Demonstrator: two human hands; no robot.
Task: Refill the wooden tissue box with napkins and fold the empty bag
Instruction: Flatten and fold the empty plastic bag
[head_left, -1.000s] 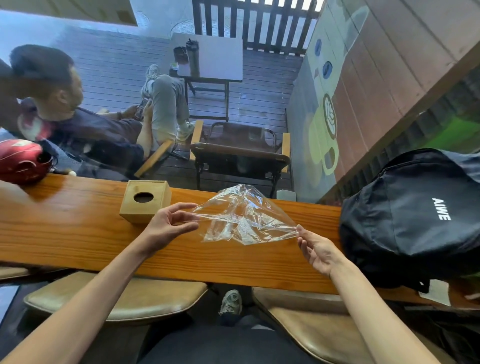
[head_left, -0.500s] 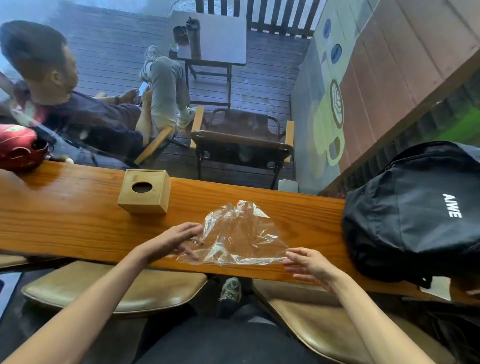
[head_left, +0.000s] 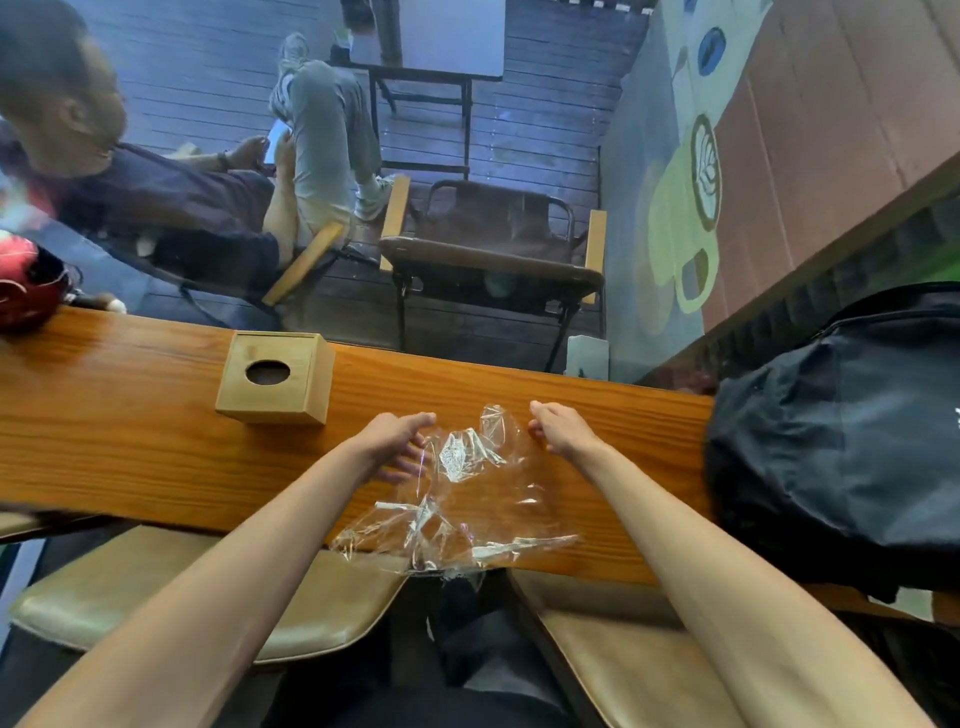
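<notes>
The empty clear plastic bag (head_left: 467, 499) lies crumpled and flat on the wooden counter (head_left: 114, 426), its near end hanging over the counter's front edge. My left hand (head_left: 397, 441) pinches the bag's far left edge. At the bag's far right corner, the fingers of my right hand (head_left: 563, 428) are curled on the plastic. The wooden tissue box (head_left: 275, 376) stands upright just left of my left hand, apart from it. Its round top hole is dark, and no napkin shows.
A black backpack (head_left: 841, 436) fills the counter's right end, close to my right forearm. A red helmet (head_left: 26, 286) sits at the far left. Tan stools (head_left: 156, 587) stand under the counter. Beyond the glass a person sits on a chair.
The bag went from held up in the air to lying on the counter. Both hands slid from its near corners to its far end.
</notes>
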